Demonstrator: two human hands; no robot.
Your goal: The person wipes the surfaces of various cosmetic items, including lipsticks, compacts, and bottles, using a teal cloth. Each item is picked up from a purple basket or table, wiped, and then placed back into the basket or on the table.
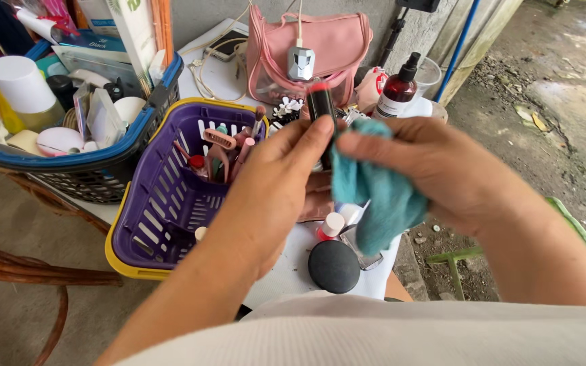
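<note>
My left hand point(276, 193) grips an upright black lipstick tube point(321, 105) with a red tip, held above a white table point(286, 268). Pressed against the tube's right side is a teal cloth point(381, 196), which my right hand point(442, 173) pinches between thumb and fingers. The cloth hangs down below my right hand. Just left of my left hand stands a purple basket with a yellow rim point(154, 224), holding several small cosmetic items.
A blue-rimmed black basket point(113, 152) full of bottles and jars stands at the back left. A pink pouch point(337, 47), a dark dropper bottle point(398, 91), a round black compact point(334, 266) and a small red-capped bottle point(331, 227) sit on the table. A rattan chair point(28, 271) is at lower left; dirt ground lies to the right.
</note>
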